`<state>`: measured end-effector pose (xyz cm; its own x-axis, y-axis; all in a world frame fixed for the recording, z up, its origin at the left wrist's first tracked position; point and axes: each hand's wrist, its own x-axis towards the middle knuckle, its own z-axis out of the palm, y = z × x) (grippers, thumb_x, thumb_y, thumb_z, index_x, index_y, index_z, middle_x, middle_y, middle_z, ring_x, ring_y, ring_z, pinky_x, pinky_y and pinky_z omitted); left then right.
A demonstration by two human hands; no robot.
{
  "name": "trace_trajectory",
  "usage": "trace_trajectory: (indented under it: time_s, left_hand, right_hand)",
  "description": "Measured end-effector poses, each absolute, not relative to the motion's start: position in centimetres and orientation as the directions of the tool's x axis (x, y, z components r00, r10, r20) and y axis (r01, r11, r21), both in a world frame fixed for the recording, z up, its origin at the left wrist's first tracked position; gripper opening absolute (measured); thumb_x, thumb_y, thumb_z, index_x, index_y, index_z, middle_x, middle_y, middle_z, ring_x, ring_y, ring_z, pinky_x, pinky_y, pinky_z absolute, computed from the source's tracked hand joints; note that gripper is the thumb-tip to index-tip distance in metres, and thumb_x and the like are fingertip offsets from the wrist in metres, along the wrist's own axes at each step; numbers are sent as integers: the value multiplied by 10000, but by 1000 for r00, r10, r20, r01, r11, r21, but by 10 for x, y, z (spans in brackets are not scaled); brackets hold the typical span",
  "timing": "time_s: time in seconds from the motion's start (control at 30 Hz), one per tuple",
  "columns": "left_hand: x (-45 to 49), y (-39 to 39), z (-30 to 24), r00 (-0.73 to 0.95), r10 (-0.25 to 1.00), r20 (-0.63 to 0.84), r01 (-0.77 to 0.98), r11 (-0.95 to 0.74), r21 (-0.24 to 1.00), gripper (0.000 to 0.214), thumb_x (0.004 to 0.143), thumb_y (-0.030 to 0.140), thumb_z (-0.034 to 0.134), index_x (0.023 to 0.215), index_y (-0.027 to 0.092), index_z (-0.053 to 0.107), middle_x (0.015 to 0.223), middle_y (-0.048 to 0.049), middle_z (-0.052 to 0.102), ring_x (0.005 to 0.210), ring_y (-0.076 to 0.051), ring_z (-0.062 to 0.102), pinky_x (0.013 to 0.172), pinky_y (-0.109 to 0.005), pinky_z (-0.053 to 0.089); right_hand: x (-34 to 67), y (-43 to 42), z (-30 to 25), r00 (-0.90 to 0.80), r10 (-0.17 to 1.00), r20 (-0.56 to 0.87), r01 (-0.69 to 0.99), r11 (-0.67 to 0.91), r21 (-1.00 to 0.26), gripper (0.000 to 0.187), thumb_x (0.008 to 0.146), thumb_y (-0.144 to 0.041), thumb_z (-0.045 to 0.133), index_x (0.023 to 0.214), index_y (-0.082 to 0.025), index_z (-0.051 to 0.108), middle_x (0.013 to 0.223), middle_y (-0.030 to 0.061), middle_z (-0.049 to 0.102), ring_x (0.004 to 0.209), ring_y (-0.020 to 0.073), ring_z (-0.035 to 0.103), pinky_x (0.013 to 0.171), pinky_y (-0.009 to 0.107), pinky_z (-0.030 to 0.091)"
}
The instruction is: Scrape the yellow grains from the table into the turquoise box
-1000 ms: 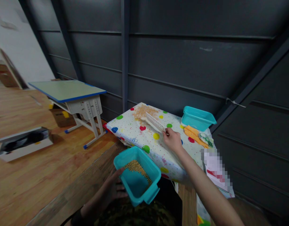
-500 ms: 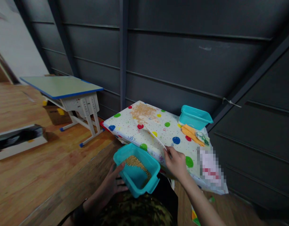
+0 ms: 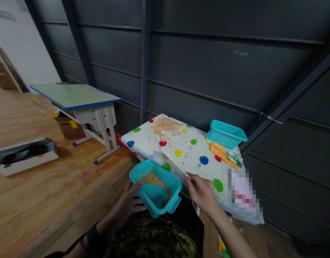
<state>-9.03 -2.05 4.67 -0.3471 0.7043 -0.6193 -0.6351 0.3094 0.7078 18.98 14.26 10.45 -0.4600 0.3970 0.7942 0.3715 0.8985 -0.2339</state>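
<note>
My left hand (image 3: 132,201) grips the near left side of a teal plastic tub (image 3: 155,187) held below the table edge; tan beans (image 3: 155,181) lie along its far wall. My right hand (image 3: 204,193) is closed on the end of a thin white scraper (image 3: 172,163), seen edge-on across the dotted tablecloth (image 3: 186,152) just beside the tub's rim. A loose pile of beans (image 3: 166,126) is spread on the far left corner of the table.
A second teal tub (image 3: 226,134) stands at the table's far right, with an orange cloth (image 3: 221,153) and a small printed packet (image 3: 235,158) beside it. A blue-edged desk (image 3: 75,96) stands to the left on the wooden floor. A dark wall runs behind.
My right hand has drawn the scraper back from the bean pile to the near table edge by the tub. The tub has stayed in my left hand.
</note>
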Motion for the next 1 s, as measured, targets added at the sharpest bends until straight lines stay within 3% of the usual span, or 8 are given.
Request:
trace_trajectory:
  time_s: [0.2, 0.37, 0.5, 0.6, 0.77, 1.0]
  left_hand:
    - [-92, -22, 38, -348, 733, -585, -635, 275, 722, 765, 1195, 496, 847, 1846, 303, 496, 997, -28, 838, 738, -293, 901, 711, -422, 800]
    - [-93, -19, 44, -322, 717, -618, -636, 320, 702, 692, 1239, 465, 774, 1838, 265, 492, 1068, -96, 893, 777, -318, 924, 747, -448, 802]
    - [-94, -18, 40, -347, 696, -629, -639, 316, 702, 766, 1163, 485, 867, 1817, 258, 537, 1038, -101, 888, 764, -331, 916, 714, -437, 779]
    - [-96, -19, 32, -354, 703, -617, -637, 302, 709, 906, 1109, 526, 936, 1860, 270, 497, 1034, -84, 882, 764, -327, 916, 696, -414, 764]
    - [-99, -24, 30, -321, 762, -563, -605, 293, 740, 947, 1169, 533, 904, 1928, 307, 384, 1104, -72, 898, 829, -301, 945, 744, -392, 777]
    - [-101, -24, 29, -290, 774, -562, -639, 281, 716, 1076, 1071, 563, 1033, 1915, 293, 422, 1057, -48, 875, 822, -309, 936, 785, -415, 793]
  right_hand:
    - [195, 110, 108, -469, 398, 789, 310, 910, -275, 221, 1264, -265, 729, 1145, -302, 912, 937, 25, 980, 665, 230, 921, 739, 297, 763]
    - [197, 117, 101, -389, 404, 828, 359, 894, -268, 241, 1255, -310, 721, 1122, -311, 922, 960, 50, 986, 713, 255, 936, 714, 312, 735]
    - [191, 159, 100, -306, 516, 800, 528, 791, -309, 430, 1276, -484, 655, 923, -306, 826, 745, 37, 859, 592, 239, 832, 638, 302, 629]
    - [180, 196, 103, -293, 623, 726, 598, 711, -369, 469, 1250, -556, 588, 880, -314, 743, 723, 55, 815, 599, 257, 803, 621, 318, 564]
    - [158, 226, 108, -344, 739, 579, 664, 628, -407, 242, 1137, -406, 635, 927, -314, 713, 805, 88, 859, 694, 296, 843, 678, 335, 560]
    - [155, 215, 105, -449, 705, 550, 583, 697, -418, 181, 1102, -293, 647, 1006, -305, 800, 921, 83, 945, 774, 298, 920, 743, 329, 656]
